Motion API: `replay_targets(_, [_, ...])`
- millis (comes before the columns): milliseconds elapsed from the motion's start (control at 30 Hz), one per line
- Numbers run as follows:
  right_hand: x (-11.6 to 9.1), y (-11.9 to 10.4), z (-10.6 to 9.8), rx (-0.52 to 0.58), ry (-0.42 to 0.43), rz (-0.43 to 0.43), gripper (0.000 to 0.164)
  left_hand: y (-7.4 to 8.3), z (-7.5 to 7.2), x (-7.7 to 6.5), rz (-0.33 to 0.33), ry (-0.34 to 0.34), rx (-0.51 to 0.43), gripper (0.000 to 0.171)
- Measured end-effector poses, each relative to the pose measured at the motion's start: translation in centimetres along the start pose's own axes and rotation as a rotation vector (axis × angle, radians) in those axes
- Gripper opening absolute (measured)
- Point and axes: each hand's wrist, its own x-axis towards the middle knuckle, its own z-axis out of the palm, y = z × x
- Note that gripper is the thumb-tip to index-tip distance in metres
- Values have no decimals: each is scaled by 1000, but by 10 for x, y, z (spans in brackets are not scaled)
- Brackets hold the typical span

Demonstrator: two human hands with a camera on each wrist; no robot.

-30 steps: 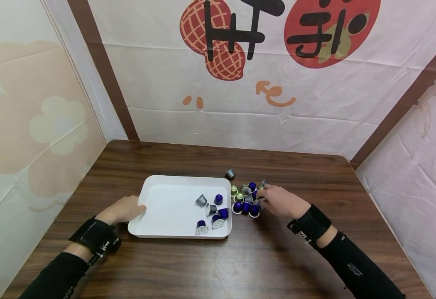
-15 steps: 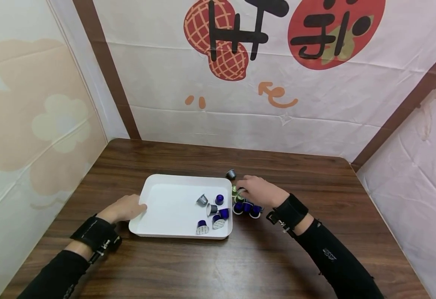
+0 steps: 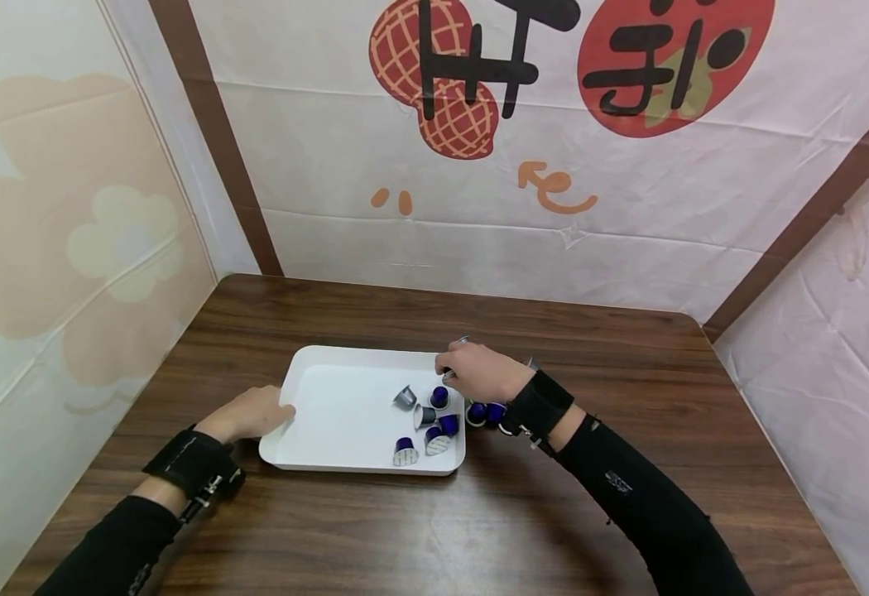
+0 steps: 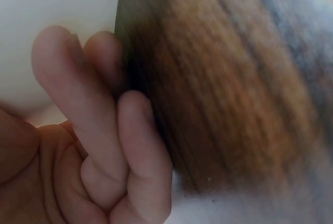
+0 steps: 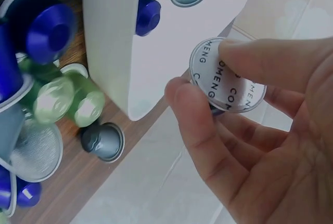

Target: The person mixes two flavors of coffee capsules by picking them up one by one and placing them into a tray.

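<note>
A white tray (image 3: 345, 406) lies on the table, and my left hand (image 3: 250, 414) grips its left edge, thumb over the rim. In the left wrist view the left hand's fingers (image 4: 140, 146) are curled at the edge. Above the tray's far right corner, my right hand (image 3: 482, 372) pinches a coffee capsule (image 5: 226, 86) between thumb and forefinger, its printed lid facing the wrist camera. Inside the tray, toward its right side, sit several capsules, including a grey capsule (image 3: 405, 398) and a dark blue capsule (image 3: 439, 397).
Right of the tray is a pile of capsules, with blue capsules (image 3: 496, 412) and green capsules (image 5: 88, 102), partly hidden by the right arm. A single grey capsule (image 5: 109, 142) lies near the tray's corner. Fabric walls (image 3: 420, 248) enclose the wooden table (image 3: 375, 538).
My right hand has moved left from the capsule pile to over the tray's far right corner, carrying a capsule. The left hand keeps its grip on the tray.
</note>
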Motion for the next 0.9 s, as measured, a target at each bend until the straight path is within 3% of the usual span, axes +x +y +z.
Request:
replay_targets(400, [31,-8,9,-19,-24,-64,20,-1,-2,-2,8,10,12,42])
replay_targets(900, [53,-18,18,-45,-81,8,25,-3,-1,-1,45,16,21,42])
